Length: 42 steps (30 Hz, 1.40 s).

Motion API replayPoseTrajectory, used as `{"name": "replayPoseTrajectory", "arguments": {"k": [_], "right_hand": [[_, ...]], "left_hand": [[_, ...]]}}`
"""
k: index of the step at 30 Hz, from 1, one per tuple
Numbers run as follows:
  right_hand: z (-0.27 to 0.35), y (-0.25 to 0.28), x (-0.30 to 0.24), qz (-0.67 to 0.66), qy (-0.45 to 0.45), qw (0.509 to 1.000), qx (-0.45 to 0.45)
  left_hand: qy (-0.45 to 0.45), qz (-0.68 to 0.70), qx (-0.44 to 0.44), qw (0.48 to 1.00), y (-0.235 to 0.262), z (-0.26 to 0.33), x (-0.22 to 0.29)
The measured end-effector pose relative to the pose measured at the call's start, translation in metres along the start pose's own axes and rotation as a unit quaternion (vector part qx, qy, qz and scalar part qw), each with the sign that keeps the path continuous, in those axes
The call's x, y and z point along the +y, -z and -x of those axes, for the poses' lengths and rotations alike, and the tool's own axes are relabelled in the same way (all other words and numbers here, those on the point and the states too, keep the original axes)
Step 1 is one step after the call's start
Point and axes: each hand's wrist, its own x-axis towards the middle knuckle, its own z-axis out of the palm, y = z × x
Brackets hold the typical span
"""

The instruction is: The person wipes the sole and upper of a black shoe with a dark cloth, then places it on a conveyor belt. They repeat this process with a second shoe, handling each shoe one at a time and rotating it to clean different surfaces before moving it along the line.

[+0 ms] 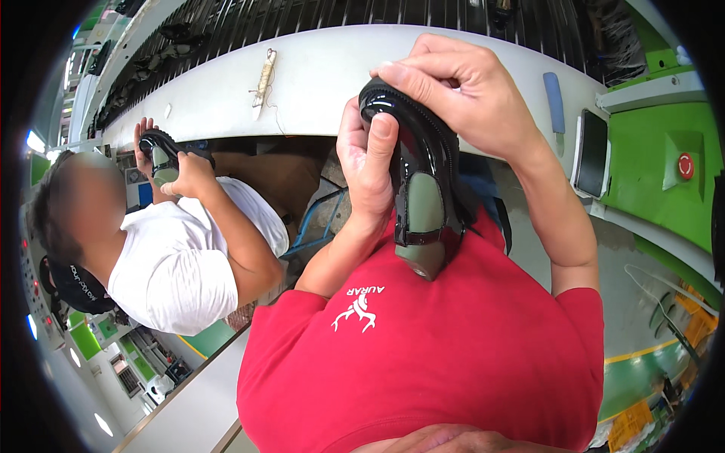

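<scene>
The shiny black shoe with olive-green patches and a ridged black rim (411, 155) is in front of the red shirt (453, 340), round end toward 12 o'clock. The bare left hand (365, 155) grips that end, thumb on the shiny front. The bare right hand (468, 94) pinches the rim with thumb and finger; its other fingers curl in.

The shoe could slip and turn if the left thumb lets up, because the shiny part looks slick. Pushing too hard on one spot might bend the rim.

From the shoe, the long white table (325, 60) is at 12 o'clock. A thin cream-wrapped tool with loose thread (264, 83) lies at 10, a flat blue-handled tool (555, 98) at 2, and a flat black phone (592, 151) at 3. A co-worker in a white shirt (174, 264) sits at 8. The hands get in the way, hiding some of the round end.
</scene>
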Motion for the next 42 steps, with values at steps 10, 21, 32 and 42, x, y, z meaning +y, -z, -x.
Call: {"name": "replayPoseTrajectory", "arguments": {"k": [10,21,32,42], "right_hand": [[0.053,-0.023,0.021,-0.115,-0.115,0.985,0.064],[0.069,-0.026,0.013,0.087,0.008,0.991,0.101],[0.134,-0.042,0.049,0.287,0.218,0.922,0.142],[0.153,-0.026,0.044,0.24,0.143,0.953,0.115]], "left_hand": [[0.013,-0.033,0.03,0.999,0.011,-0.003,-0.014],[0.018,0.036,0.058,0.998,0.015,-0.012,-0.014],[-0.137,-0.02,0.086,0.987,-0.006,-0.045,0.019],[-0.172,-0.281,-0.122,0.936,-0.003,-0.07,0.055]]}}
